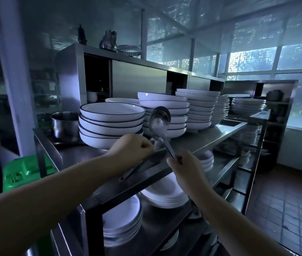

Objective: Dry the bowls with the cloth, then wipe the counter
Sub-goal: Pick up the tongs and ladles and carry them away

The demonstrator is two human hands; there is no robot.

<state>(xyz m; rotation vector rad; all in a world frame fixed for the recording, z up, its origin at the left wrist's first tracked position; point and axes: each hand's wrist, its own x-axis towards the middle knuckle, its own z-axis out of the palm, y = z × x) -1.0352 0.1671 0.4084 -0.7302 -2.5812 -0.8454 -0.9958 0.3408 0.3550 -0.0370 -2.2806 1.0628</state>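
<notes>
Head view shows the right hand (180,164) pinching the thin handle of a shiny steel ladle (159,120), whose round scoop stands up and away from that grip, in front of the middle stack. The left hand (133,147) is curled into a fist, seemingly round a second metal utensil (137,169) whose handle slants down below the wrist; what it holds is partly hidden. No cloth is visible in either grip. Just beyond the left grip, nearly touching the knuckles, sits the nearest stack of white shallow ceramic bowls with dark blue rims (111,122) on the stainless steel table (211,134); more white stacks (198,108) stand farther off, behind the ladle. These bowls are likely heavy in a stack, rigid, brittle and slick when wet, so each is best lifted singly, thumb over the rim and fingers beneath.
</notes>
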